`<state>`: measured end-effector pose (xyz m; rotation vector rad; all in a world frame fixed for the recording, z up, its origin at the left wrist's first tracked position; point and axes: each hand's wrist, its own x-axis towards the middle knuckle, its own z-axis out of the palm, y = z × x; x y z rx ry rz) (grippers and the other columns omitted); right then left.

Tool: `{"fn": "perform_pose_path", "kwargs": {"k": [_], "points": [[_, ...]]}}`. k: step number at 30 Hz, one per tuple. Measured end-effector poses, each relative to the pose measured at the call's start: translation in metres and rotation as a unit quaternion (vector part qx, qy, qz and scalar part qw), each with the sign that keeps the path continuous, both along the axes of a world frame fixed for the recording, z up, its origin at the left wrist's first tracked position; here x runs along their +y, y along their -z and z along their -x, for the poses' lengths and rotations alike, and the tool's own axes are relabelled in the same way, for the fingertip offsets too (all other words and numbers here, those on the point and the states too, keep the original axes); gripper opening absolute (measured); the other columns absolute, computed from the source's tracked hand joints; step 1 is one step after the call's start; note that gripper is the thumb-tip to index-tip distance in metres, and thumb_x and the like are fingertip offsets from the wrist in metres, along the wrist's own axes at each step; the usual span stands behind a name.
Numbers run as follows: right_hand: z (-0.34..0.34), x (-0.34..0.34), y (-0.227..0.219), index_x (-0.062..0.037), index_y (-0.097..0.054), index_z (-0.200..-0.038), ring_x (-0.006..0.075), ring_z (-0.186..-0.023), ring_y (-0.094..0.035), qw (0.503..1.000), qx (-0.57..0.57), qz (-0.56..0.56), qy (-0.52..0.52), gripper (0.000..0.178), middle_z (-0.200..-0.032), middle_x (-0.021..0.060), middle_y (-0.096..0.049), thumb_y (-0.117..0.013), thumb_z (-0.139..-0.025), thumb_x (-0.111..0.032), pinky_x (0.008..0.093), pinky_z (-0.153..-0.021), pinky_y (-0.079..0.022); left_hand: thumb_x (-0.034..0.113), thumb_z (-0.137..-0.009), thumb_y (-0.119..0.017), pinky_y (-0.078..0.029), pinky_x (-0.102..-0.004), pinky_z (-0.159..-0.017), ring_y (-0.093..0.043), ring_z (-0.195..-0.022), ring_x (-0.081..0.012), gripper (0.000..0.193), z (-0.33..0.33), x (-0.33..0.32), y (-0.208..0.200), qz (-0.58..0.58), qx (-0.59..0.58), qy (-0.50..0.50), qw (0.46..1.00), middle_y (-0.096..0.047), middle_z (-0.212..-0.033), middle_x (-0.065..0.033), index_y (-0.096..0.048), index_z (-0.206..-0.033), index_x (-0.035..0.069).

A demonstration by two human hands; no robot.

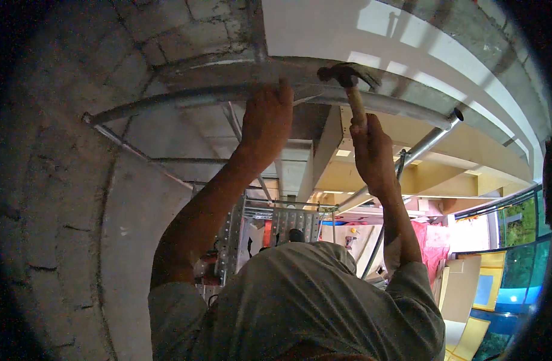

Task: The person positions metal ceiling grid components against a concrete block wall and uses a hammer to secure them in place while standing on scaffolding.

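Observation:
My right hand (373, 150) is wrapped round the pale wooden handle of a claw hammer (355, 101). Its dark head is raised, level with the wall just beyond the top scaffold pipe (402, 107). To the left, my left hand (268, 123) is up at the same pipe, its fingers curled closed with one finger or thumb pointing upward. Whatever those fingers may hold is hidden. A thin, pale, pointed edge (306, 99) shows just right of that hand; I cannot tell whether the hand grips it.
Below are perforated metal scaffold planks (294, 221) and a diagonal brace (429, 144). Block wall (53, 228) runs along the left, and a white panel (324, 27) is ahead. Yellowish box-like framing (432, 177) stands at right. Far below lie a power drill (350, 240) and pink sheeting (431, 243).

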<state>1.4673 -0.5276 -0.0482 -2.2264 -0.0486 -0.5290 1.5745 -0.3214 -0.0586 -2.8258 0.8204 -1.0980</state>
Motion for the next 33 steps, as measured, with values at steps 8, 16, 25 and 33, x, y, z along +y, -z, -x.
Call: {"fn": "perform_pose_path", "kwargs": {"k": [8, 16, 25, 33], "points": [[-0.004, 0.002, -0.023, -0.0006, -0.048, -0.106, 0.0423, -0.065, -0.057, 0.992, -0.019, 0.125, 0.023, 0.022, -0.071, 0.0248, -0.058, -0.053, -0.097, -0.02, 0.0487, -0.057, -0.043, 0.009, -0.08, -0.06, -0.054, -0.037, -0.069, -0.062, -0.083, -0.0288, 0.023, 0.004, -0.001, 0.003, -0.024, 0.027, -0.008, 0.999, -0.06, -0.091, -0.0166, -0.055, -0.1, -0.002], [0.016, 0.022, -0.075, -0.0024, -0.047, -0.117, 0.0474, -0.084, -0.063, 0.989, -0.138, 0.038, 0.034, 0.03, -0.09, 0.0283, -0.064, -0.055, -0.096, -0.022, 0.0491, -0.068, -0.05, 0.009, -0.079, -0.061, -0.054, -0.0363, -0.063, -0.063, -0.074, -0.0271, 0.019, -0.001, 0.003, -0.002, -0.02, 0.008, 0.017, 1.0, -0.059, -0.082, -0.0134, -0.055, -0.094, 0.002], [-0.011, 0.011, -0.031, -0.0018, -0.045, -0.104, 0.0474, -0.081, -0.061, 0.957, 0.114, 0.265, 0.029, 0.022, -0.079, 0.0301, -0.061, -0.049, -0.098, -0.022, 0.0572, -0.065, -0.044, 0.016, -0.08, -0.062, -0.05, -0.0369, -0.061, -0.06, -0.074, -0.0244, 0.016, 0.002, -0.004, 0.005, -0.037, -0.047, -0.002, 0.998, -0.058, -0.078, -0.01, -0.054, -0.09, 0.007], [0.015, 0.038, -0.093, -0.005, -0.048, -0.111, 0.027, -0.068, -0.053, 0.988, -0.146, 0.024, 0.039, 0.019, -0.082, 0.0149, -0.058, -0.049, -0.099, -0.02, 0.0377, -0.056, -0.043, 0.02, -0.079, -0.064, -0.049, -0.0339, -0.058, -0.059, -0.075, -0.022, 0.019, -0.001, 0.007, 0.012, -0.046, -0.052, 0.009, 0.998, -0.058, -0.079, -0.009, -0.056, -0.091, 0.007]]}}
